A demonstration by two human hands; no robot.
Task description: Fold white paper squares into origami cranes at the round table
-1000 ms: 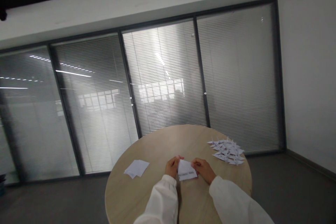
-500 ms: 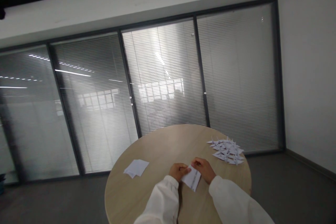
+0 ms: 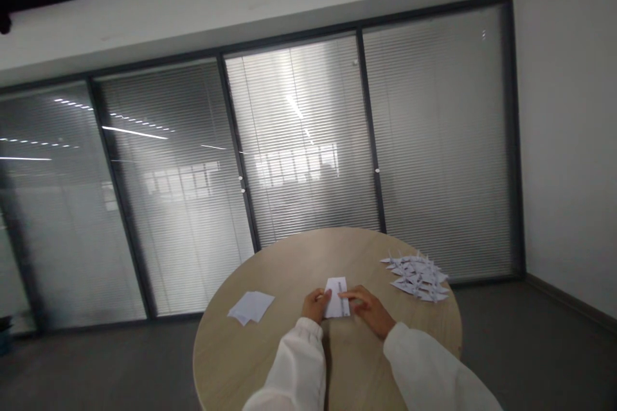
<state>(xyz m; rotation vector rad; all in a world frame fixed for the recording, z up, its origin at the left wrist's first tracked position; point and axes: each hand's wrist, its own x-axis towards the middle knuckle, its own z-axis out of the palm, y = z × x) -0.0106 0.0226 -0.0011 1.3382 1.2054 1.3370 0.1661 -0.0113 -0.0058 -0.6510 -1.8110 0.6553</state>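
Note:
A small folded sheet of white paper (image 3: 336, 302), with a dark printed strip along its right part, is held up just above the table between my hands. My left hand (image 3: 315, 305) pinches its left edge, the thumb lying on the face of the sheet. From the right, my right hand (image 3: 371, 310) reaches in with a stretched finger touching the printed strip. Its lower fingers lie beside the right edge, apart from a grip that I can see. The underside of the sheet is hidden.
Several loose white paper sheets (image 3: 251, 307) lie overlapping on the left of the round wooden table (image 3: 308, 263). A cluster of folded white paper cranes (image 3: 418, 277) covers the right rim. Beyond the table stands a glass partition with blinds (image 3: 308, 141).
The paper has turned from a slanted, corner-down position to nearly upright and moved left and up. My left hand shifted slightly left; my right hand went from pinching the top edge to a stretched finger.

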